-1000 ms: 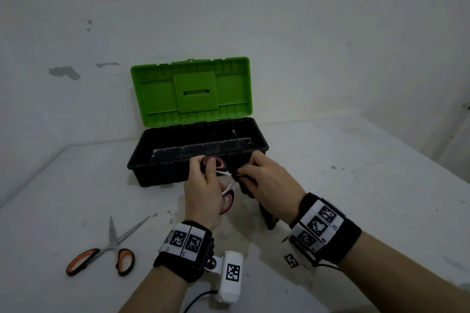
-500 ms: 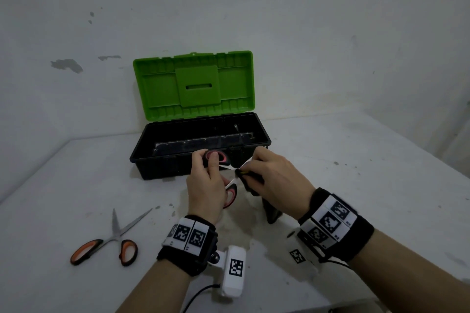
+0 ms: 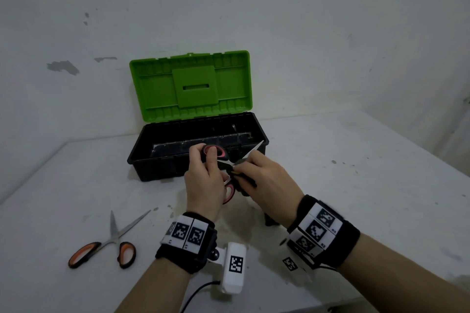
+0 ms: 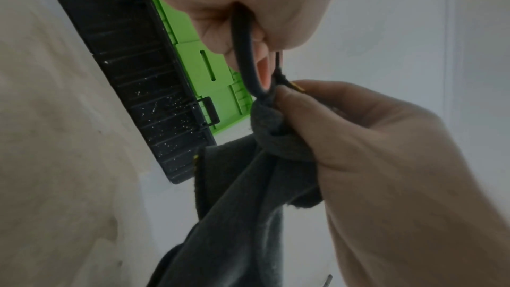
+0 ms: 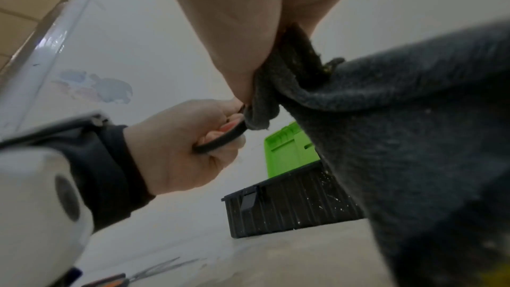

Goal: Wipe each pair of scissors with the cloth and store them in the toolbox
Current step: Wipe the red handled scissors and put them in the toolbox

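My left hand (image 3: 203, 183) grips the red-handled scissors (image 3: 218, 153) by their loops, fingers curled through them, holding them up just in front of the open toolbox (image 3: 157, 157). My right hand (image 3: 264, 180) pinches the dark cloth (image 4: 278, 139) around the blades near the pivot. What has just changed: one bare blade tip (image 3: 254, 150) now pokes out past my right fingers, toward the box rim — 1 second ago the cloth and fingers hid the metal almost entirely. I read that as the cloth having slid back along the blade toward the handles, so this pair is mid-wipe, not yet ready to store.

Against the earlier frames my hands also sit a little lower and closer to me, and the scissors look opened wider, the lower loop showing under my left palm.

The orange-handled scissors (image 3: 106, 246) lie open on the table (image 3: 368, 185) to my left, well apart from the box and in the same spot as before — untouched. Whether anything lies inside the box, I cannot tell.
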Action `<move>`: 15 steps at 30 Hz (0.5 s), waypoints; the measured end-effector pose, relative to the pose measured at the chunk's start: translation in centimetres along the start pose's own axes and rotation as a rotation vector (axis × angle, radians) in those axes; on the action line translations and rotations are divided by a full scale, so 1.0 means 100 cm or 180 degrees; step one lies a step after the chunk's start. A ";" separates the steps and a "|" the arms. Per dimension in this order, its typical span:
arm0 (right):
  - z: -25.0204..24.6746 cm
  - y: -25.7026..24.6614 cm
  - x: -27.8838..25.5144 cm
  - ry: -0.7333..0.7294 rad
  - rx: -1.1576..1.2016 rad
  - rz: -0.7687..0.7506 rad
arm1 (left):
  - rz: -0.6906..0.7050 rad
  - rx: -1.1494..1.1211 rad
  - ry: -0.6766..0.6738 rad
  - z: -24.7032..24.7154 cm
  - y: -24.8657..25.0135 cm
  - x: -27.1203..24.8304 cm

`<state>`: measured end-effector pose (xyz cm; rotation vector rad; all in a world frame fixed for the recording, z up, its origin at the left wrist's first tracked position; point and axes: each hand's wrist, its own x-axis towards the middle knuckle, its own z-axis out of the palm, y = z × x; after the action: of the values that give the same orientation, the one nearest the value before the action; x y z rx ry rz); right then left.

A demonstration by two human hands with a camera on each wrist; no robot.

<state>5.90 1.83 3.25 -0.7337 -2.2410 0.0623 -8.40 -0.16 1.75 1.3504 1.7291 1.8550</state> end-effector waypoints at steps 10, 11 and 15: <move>-0.014 0.022 0.005 0.0408 0.0057 0.0662 | -0.0126 -0.0012 -0.0008 -0.001 -0.006 0.001; -0.013 0.016 0.004 0.0358 0.0074 0.0573 | -0.0092 0.0001 -0.0011 0.000 -0.005 0.001; 0.000 0.005 0.000 0.0161 0.0079 0.0329 | 0.0016 -0.0009 0.0036 0.005 0.000 -0.002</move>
<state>6.18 2.25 3.14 -0.8285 -2.1499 0.1206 -7.89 -0.03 1.61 1.3468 1.7294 1.8705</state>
